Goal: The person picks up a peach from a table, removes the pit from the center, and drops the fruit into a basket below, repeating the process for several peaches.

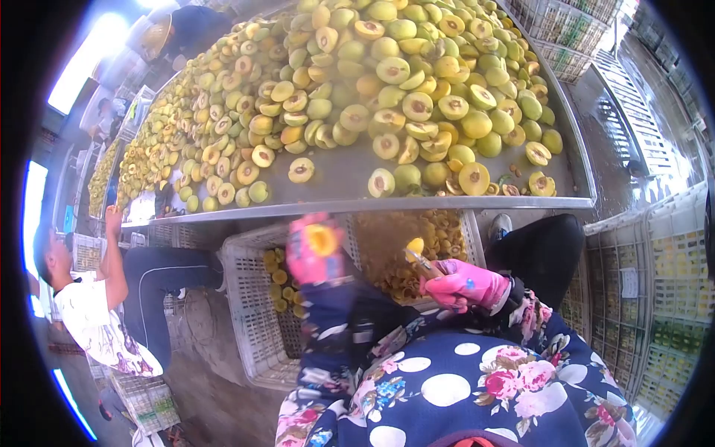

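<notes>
My left hand, in a pink glove and smeared by motion, is closed around a yellow peach half. It hovers over the near edge of a white plastic crate with several hollowed halves inside. In its pink glove, my right hand grips a small pitting knife by its handle. A yellow bit of fruit sits at the knife's tip; the blade's exact shape is hard to make out. Below that tip lies a container of brownish-yellow scraps.
A metal table ahead bears a large heap of halved peaches; its raised rim runs across my front. Stacked crates stand at the right. A co-worker sits at the left, another person is at the far side.
</notes>
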Demonstrator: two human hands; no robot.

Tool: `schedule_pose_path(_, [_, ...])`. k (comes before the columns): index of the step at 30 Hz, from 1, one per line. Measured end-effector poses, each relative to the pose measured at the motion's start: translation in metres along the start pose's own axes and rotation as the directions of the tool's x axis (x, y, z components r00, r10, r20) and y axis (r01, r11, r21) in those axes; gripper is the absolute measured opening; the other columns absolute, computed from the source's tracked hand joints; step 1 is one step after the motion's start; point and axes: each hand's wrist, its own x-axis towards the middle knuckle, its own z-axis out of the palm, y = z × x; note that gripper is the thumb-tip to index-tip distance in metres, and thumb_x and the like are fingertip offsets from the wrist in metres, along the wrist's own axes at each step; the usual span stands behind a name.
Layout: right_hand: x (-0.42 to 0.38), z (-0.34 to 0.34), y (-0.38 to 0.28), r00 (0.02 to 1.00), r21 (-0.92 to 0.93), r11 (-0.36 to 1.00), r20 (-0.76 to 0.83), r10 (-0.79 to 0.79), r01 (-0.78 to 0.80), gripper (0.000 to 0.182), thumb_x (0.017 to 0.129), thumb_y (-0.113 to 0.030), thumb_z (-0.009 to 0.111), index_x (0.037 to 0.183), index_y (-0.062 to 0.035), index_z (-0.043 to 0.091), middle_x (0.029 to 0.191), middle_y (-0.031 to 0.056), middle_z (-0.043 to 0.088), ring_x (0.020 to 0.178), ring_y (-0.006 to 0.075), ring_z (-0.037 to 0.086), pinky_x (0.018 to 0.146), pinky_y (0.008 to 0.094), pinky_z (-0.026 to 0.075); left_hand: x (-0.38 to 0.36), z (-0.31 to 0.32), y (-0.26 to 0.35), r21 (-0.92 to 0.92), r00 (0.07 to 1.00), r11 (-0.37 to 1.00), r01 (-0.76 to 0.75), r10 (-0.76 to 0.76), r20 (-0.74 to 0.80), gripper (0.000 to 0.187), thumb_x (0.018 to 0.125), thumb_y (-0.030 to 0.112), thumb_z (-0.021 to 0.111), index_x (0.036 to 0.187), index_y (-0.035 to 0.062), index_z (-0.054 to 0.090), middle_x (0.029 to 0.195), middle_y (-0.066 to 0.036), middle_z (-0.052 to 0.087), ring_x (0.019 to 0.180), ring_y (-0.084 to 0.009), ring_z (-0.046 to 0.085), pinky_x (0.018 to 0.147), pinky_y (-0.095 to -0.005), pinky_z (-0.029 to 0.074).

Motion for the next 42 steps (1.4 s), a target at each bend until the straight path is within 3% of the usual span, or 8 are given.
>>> schedule_pose_path(4, [0.015,-0.028,0.027,0.969,-0.426,0.885,-0.23,0.093,-0.186,0.022,0.086,-0.025,0.053,0.083,-0.0046,0.046,0.059,-0.0006,0.047,0.045,0.0066,0.043,0.04,0.0218,0.036,0.015,-0.034,0.102,0.943,0.924,0.32,0.089,0.326,-0.197,0.028,0.085,0.024,0.058,0.095,-0.0023,0.062,0.081,-0.014,0.064,0.067,-0.0218,0.062,0.062,-0.0315,0.049])
schedule_pose_path(5, [0.017,-0.03,0.03,0.968,-0.491,0.847,-0.232,0.101,-0.206,0.022,0.086,-0.025,0.053,0.084,-0.0043,0.046,0.061,-0.0002,0.048,0.047,0.0068,0.044,0.042,0.0221,0.037,0.011,0.009,0.113,0.818,0.95,-0.506,0.274,0.275,-0.149,0.034,0.082,0.027,0.062,0.099,-0.0025,0.061,0.081,-0.016,0.064,0.071,-0.024,0.062,0.067,-0.0334,0.048])
schedule_pose_path(7, [0.02,-0.029,0.027,0.954,-0.478,0.845,-0.277,0.113,-0.239,0.023,0.086,-0.024,0.053,0.088,-0.0018,0.047,0.063,0.0009,0.05,0.05,0.0077,0.046,0.045,0.0229,0.039,0.037,-0.02,0.133,0.769,0.953,-0.617,0.168,0.3,0.033,0.039,0.078,0.032,0.065,0.098,-0.0017,0.061,0.082,-0.017,0.063,0.074,-0.0261,0.061,0.071,-0.0358,0.047])
schedule_pose_path(13, [0.019,-0.02,0.011,0.915,-0.385,0.879,-0.384,0.127,-0.283,0.022,0.084,-0.024,0.054,0.088,-0.0045,0.046,0.063,0.0,0.049,0.048,0.0067,0.046,0.043,0.0218,0.038,0.181,-0.064,0.089,0.863,0.988,-0.505,-0.014,0.127,0.09,0.056,0.074,0.034,0.067,0.115,-0.0009,0.051,0.088,-0.017,0.063,0.078,-0.0252,0.063,0.071,-0.0348,0.049])
schedule_pose_path(15, [0.018,-0.023,0.013,0.915,-0.36,0.898,-0.391,0.1,-0.252,0.02,0.085,-0.023,0.054,0.087,-0.0051,0.046,0.062,0.0001,0.048,0.047,0.0073,0.045,0.042,0.0228,0.037,0.207,-0.067,0.06,0.889,0.975,-0.416,0.192,-0.019,-0.219,0.059,0.071,0.029,0.071,0.117,-0.0005,0.05,0.089,-0.016,0.062,0.076,-0.0217,0.062,0.067,-0.0333,0.05])
schedule_pose_path(24, [0.01,-0.005,-0.016,0.944,-0.279,0.958,-0.296,-0.146,0.061,0.027,0.085,-0.024,0.056,0.095,-0.0029,0.042,0.06,0.0005,0.048,0.045,0.0081,0.044,0.041,0.0231,0.036,0.124,0.042,0.027,0.58,0.943,0.746,0.328,-0.222,-0.247,0.033,0.081,0.007,0.06,0.112,0.0044,0.051,0.101,-0.011,0.059,0.09,-0.0206,0.059,0.071,-0.0323,0.051])
schedule_pose_path(30, [-0.001,0.04,-0.06,0.895,-0.537,0.839,-0.331,-0.3,0.082,0.033,0.086,-0.025,0.055,0.106,-0.0004,0.045,0.063,0.0035,0.053,0.048,0.0104,0.05,0.045,0.0252,0.042,0.04,0.081,-0.025,0.062,0.907,0.907,0.416,-0.41,-0.1,0.03,0.088,0.017,0.05,0.113,0.0011,0.046,0.116,-0.021,0.05,0.1,-0.0334,0.053,0.084,-0.0474,0.047])
schedule_pose_path(42, [-0.016,0.035,-0.034,0.817,-0.634,0.765,-0.377,-0.436,0.115,0.033,0.084,-0.027,0.056,0.1,0.0001,0.046,0.064,0.0138,0.057,0.054,0.023,0.058,0.05,0.0343,0.043,-0.015,0.098,-0.074,0.035,0.909,0.924,0.381,-0.368,-0.197,0.037,0.091,0.027,0.039,0.115,0.0004,0.047,0.117,-0.019,0.051,0.101,-0.033,0.053,0.085,-0.0459,0.044])
